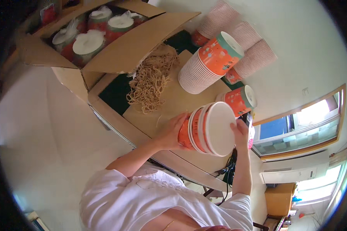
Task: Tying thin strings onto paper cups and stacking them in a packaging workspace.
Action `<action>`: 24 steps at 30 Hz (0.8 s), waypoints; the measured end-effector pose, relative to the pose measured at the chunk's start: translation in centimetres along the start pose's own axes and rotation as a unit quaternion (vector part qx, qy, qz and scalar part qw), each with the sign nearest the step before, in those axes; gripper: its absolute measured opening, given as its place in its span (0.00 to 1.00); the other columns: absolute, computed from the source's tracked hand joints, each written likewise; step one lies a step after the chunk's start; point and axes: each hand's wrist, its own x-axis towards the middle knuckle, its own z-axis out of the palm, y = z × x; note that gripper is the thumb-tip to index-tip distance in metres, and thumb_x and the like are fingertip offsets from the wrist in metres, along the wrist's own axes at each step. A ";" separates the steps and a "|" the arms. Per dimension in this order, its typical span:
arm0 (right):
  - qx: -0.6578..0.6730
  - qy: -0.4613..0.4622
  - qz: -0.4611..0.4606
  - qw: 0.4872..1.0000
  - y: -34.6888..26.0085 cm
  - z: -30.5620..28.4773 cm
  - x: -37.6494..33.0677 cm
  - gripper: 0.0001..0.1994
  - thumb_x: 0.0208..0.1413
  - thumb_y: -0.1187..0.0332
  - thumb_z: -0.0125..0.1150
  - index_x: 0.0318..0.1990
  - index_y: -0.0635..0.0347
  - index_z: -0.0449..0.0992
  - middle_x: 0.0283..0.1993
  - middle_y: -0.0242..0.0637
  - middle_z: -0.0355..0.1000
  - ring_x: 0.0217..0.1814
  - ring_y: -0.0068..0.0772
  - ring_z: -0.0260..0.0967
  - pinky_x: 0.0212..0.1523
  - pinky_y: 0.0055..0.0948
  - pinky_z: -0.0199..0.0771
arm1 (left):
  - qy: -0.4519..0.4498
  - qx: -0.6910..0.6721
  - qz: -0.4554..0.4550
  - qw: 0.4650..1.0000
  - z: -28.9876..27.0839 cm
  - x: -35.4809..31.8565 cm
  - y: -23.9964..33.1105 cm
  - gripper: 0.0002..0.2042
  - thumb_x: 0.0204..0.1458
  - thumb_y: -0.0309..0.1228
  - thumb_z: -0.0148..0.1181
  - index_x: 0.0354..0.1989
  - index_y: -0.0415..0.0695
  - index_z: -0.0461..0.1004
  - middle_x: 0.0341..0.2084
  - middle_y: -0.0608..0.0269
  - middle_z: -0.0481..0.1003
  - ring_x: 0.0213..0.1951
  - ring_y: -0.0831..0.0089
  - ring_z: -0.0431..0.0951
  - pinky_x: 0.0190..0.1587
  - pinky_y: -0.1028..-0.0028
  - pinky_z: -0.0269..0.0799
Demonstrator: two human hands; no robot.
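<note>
My left hand grips the orange side of a short stack of paper cups held above the table. A white lid faces me on top of the stack. My right hand rests against the lid's right rim. Behind the stack a single lidded orange cup lies on the table.
A tall stack of orange-and-white cups and more striped stacks lie at the back. A pile of tan rubber bands sits on brown cardboard. An open carton holds lidded cups. Windows are at the right.
</note>
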 end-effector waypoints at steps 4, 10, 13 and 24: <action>0.432 0.186 0.108 0.876 -5.4 -3.0 0.4 0.06 0.54 0.69 0.59 0.37 0.60 0.76 0.30 0.27 0.71 0.32 0.18 0.66 0.34 0.22 0.68 | 0.037 -0.141 -0.033 0.989 0.2 -0.5 -2.5 0.59 0.28 0.38 0.79 0.67 0.40 0.40 0.63 0.53 0.52 0.64 0.62 0.54 0.64 0.62 0.52; -0.032 0.248 -0.001 0.968 -5.1 -12.7 0.3 0.08 0.54 0.67 0.59 0.37 0.62 0.76 0.29 0.28 0.70 0.32 0.17 0.64 0.33 0.20 0.66 | 0.117 -0.080 0.020 0.990 0.1 2.2 -4.6 0.60 0.29 0.43 0.77 0.67 0.38 0.38 0.61 0.42 0.53 0.62 0.48 0.56 0.62 0.56 0.55; -0.196 0.193 -0.031 0.961 -2.6 -13.5 1.0 0.09 0.55 0.65 0.58 0.33 0.64 0.76 0.25 0.26 0.68 0.29 0.16 0.62 0.30 0.19 0.63 | 0.112 -0.082 -0.012 0.990 -0.2 2.7 -4.4 0.58 0.34 0.43 0.75 0.67 0.38 0.35 0.62 0.41 0.52 0.63 0.48 0.55 0.63 0.57 0.55; -0.263 0.070 -0.005 0.962 9.8 -11.4 1.9 0.09 0.53 0.69 0.57 0.29 0.67 0.74 0.19 0.28 0.67 0.22 0.15 0.60 0.22 0.22 0.60 | 0.172 -0.046 -0.026 0.984 -3.4 5.3 -1.4 0.39 0.46 0.48 0.65 0.61 0.37 0.56 0.53 0.42 0.64 0.55 0.52 0.65 0.56 0.60 0.62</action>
